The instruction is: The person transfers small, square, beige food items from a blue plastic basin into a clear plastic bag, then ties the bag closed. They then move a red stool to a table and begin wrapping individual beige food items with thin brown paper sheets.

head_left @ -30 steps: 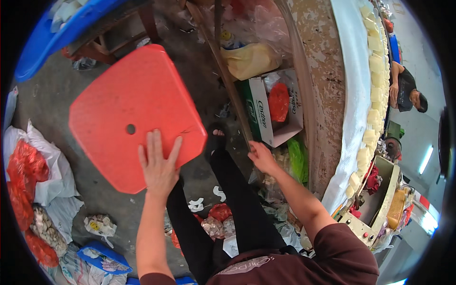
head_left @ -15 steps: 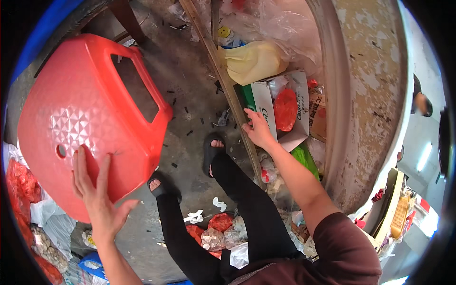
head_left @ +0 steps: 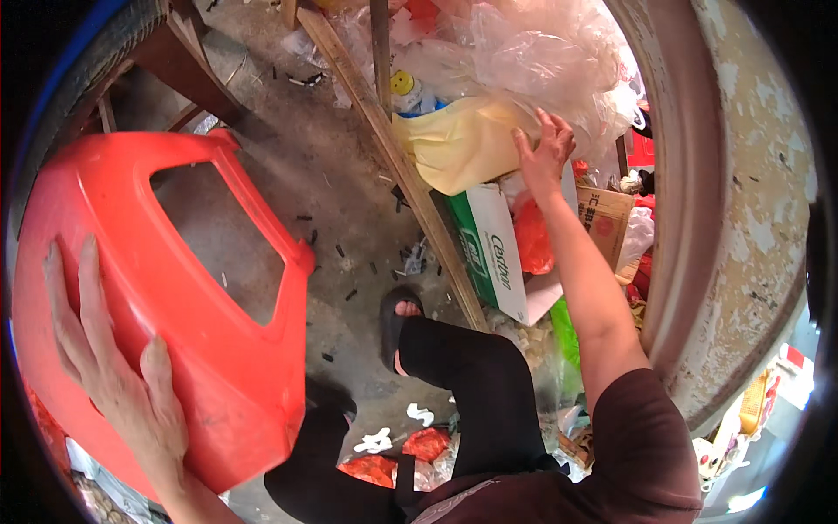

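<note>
A red plastic stool [head_left: 231, 384] with a large cut-out in its side lies tilted at the left. My left hand [head_left: 122, 375] rests on it with fingers stretched and spread. At the upper right my right hand [head_left: 546, 157] is at the right edge of a soft pale yellow sheet-like thing [head_left: 463, 140], fingers apart and slightly bent. Whether the fingertips touch it, I cannot tell. Behind that hand lie crumpled clear plastic bags [head_left: 559, 61]. Just below stands an open green and white carton [head_left: 493, 253] with a red bag [head_left: 531, 236] inside, partly hidden by my forearm.
A wooden bar [head_left: 410, 179] runs slantwise between the floor and the bags. A worn, curved edge [head_left: 751, 218] bounds the right. Wooden furniture legs [head_left: 183, 65] stand at the upper left. Small red bags [head_left: 428, 444] and dark scraps lie on the floor near my feet.
My right hand has moved up and away, from beside the carton to the yellow thing. The stool sits lower and farther left, with my left hand still flat on it. The view has shifted.
</note>
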Demonstrator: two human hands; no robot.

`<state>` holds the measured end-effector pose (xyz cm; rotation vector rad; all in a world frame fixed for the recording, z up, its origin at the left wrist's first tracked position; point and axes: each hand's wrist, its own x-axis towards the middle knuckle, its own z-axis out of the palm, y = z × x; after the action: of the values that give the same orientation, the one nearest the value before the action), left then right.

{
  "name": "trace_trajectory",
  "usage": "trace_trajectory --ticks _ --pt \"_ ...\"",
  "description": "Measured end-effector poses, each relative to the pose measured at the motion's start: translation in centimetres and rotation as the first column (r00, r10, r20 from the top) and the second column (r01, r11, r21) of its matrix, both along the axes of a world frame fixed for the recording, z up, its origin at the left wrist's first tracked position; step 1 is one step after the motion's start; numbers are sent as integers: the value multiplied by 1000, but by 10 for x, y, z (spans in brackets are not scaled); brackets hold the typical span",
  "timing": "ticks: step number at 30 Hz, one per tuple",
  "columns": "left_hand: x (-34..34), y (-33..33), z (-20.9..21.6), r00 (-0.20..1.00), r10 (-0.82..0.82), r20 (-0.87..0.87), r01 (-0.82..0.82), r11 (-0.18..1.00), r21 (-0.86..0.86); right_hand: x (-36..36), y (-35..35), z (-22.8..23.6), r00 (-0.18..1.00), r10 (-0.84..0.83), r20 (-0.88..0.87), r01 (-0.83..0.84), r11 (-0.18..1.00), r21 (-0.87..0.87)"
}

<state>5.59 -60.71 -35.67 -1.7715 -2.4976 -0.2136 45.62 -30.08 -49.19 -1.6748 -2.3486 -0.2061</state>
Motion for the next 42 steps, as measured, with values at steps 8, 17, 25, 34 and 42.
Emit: trace_trajectory --ticks 8,17,25,34,42 --pt "0 -2 6 997 -43 -65 39 997 -59 -5 49 -24 954 -276 118 287 953 -91" --pt "6 0 5 999 13 -38 -15 999 -46 89 76 -38 979 -201 -42 191 966 -173" --pt "5 -1 5 999 33 -3 -33 998 -48 29 92 1 994 -86 -69 87 996 3" --pt "6 -2 7 998 66 -6 -66 997 -46 -71 95 -20 874 96 -476 -249 930 -272" --pt "10 -1 5 993 71 97 -75 996 38 -101 -86 91 -312 -507 -803 -709 687 -158"
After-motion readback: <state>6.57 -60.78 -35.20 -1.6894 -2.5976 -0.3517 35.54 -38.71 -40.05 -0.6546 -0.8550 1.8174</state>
